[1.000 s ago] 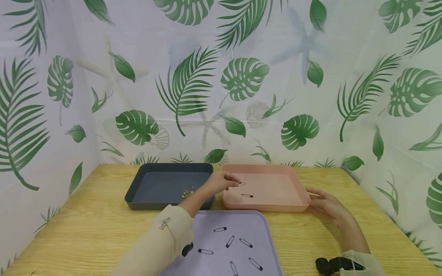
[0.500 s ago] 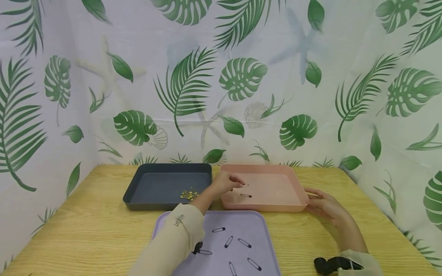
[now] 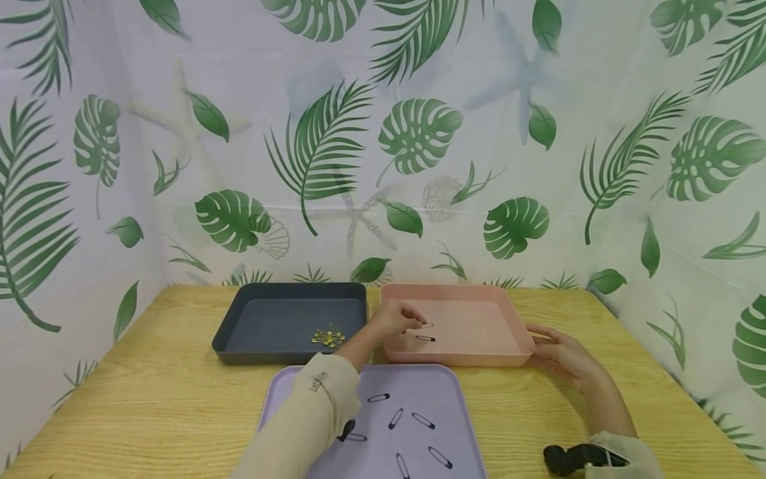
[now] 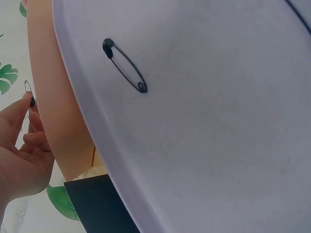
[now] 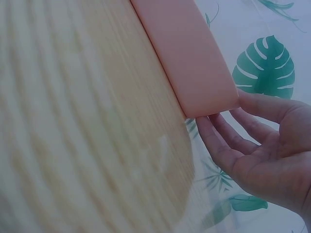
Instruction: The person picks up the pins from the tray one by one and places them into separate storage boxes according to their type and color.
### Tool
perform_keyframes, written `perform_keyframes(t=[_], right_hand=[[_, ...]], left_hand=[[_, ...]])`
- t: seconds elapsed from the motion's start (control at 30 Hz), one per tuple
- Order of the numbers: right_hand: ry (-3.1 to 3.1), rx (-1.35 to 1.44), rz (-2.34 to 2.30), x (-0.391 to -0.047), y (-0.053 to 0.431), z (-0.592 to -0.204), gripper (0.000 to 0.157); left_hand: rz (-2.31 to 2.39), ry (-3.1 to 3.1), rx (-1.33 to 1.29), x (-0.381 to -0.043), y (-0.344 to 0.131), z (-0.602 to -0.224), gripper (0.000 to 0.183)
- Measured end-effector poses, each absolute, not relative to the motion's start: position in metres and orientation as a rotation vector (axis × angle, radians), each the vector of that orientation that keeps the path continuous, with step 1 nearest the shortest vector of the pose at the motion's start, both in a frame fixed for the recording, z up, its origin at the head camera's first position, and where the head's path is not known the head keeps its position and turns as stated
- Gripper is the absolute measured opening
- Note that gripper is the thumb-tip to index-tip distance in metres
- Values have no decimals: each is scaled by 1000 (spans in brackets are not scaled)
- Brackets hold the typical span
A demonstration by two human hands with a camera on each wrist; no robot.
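My left hand (image 3: 396, 319) pinches a black safety pin (image 4: 32, 101) between thumb and fingertip, over the left part of the pink tray (image 3: 473, 326). Below the fingertips, another black safety pin (image 3: 425, 338) lies on that tray's floor. Against the pink tray's right end, my right hand (image 3: 565, 356) rests its extended fingers (image 5: 216, 138) on the outer wall and rim. In front lies a lilac tray (image 3: 445, 386) with several black safety pins (image 3: 423, 420) spread over it. My left forearm crosses above this tray and covers part of it.
A dark blue-grey tray (image 3: 257, 326) stands left of the pink one, with a small heap of gold safety pins (image 3: 328, 336) near its front right corner. All trays sit on a wooden table (image 3: 149, 399), backed by a leaf-patterned cloth (image 3: 449, 66).
My left hand has shifted slightly right and lower over the pink tray, still pinching the safety pin. The right hand stays at the tray's end.
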State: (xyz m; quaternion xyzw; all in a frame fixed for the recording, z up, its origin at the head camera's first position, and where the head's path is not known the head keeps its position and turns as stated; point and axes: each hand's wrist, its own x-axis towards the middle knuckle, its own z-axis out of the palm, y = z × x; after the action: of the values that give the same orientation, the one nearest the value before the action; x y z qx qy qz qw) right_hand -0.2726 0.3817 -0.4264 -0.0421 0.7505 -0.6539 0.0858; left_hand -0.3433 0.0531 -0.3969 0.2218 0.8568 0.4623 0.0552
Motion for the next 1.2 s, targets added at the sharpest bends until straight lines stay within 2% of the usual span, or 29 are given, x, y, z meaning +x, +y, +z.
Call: perform_keyframes(t=[0.63,1.03,1.2], right_hand=[[2174,-206,-1992,-274,386,-428,62],[2211,-169,-1970,-274,384,-429,63],[2093,-250,-2044,-280,393,-437,53]], left_hand=[[1369,2604,614,-343,55,-397,9],[1411,2549,805,-337,47,-389,10],[1382,2514,884,-331,38,-384,11]])
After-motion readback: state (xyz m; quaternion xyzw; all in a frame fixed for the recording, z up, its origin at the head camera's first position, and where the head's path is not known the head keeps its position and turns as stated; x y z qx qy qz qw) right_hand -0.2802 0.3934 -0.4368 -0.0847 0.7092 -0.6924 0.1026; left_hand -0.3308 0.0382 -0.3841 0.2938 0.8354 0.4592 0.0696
